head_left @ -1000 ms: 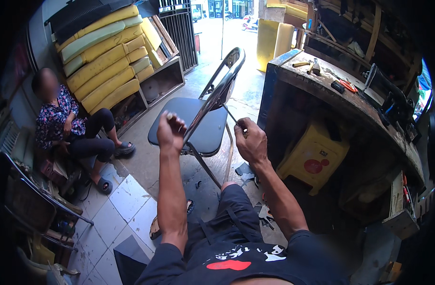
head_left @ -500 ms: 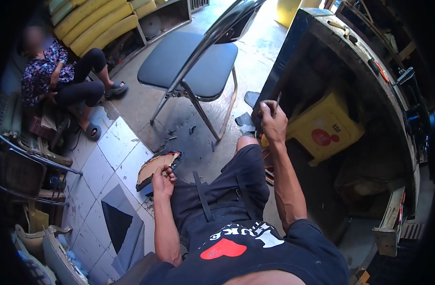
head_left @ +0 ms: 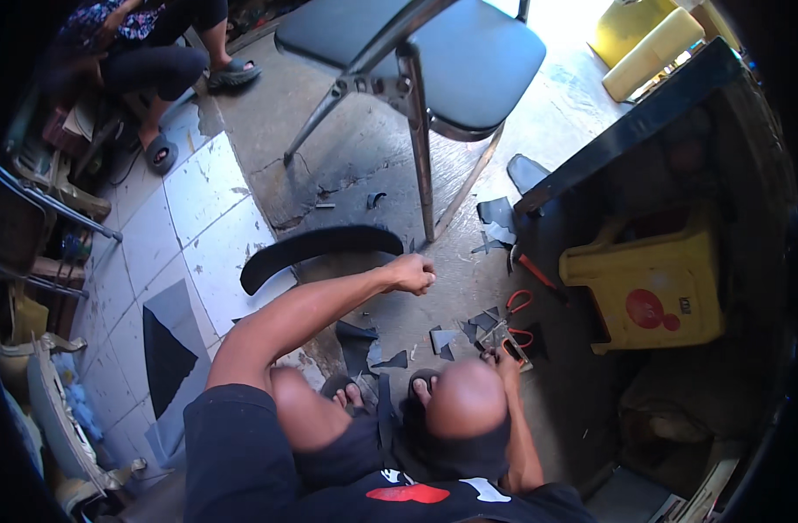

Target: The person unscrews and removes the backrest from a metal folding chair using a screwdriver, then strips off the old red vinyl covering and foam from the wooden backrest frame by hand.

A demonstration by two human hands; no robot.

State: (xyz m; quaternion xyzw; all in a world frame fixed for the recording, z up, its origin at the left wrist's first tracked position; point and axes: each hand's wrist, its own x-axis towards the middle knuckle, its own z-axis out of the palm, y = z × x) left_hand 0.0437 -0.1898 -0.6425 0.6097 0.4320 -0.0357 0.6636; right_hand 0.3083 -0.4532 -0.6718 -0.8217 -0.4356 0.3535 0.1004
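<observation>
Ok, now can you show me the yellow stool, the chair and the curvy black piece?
Curvy black piece (head_left: 319, 240): head view, middle of its dark surface.
Yellow stool (head_left: 647, 277): head view, on its broad flat face.
Chair (head_left: 477, 68): head view, right part of its seat.

Daylight enters at the top of the frame, right of centre, and overexposes the concrete floor (head_left: 573, 100) there to near white. The chair seat (head_left: 495, 65) returns a soft bluish sheen; its metal frame (head_left: 419, 131) carries narrow highlights. White tiles (head_left: 216, 192) at left are moderately bright. Deep shadow fills the right side below the bench (head_left: 630, 131), dulling the yellow stool (head_left: 586, 261) and obscuring detail behind it. The left hand (head_left: 410, 275) is adequately lit; the right hand (head_left: 507, 362) is dimmer. The knee (head_left: 468, 397) at lower centre appears soft. Fisheye distortion bends outer edges; black vignetting closes the corners.
</observation>
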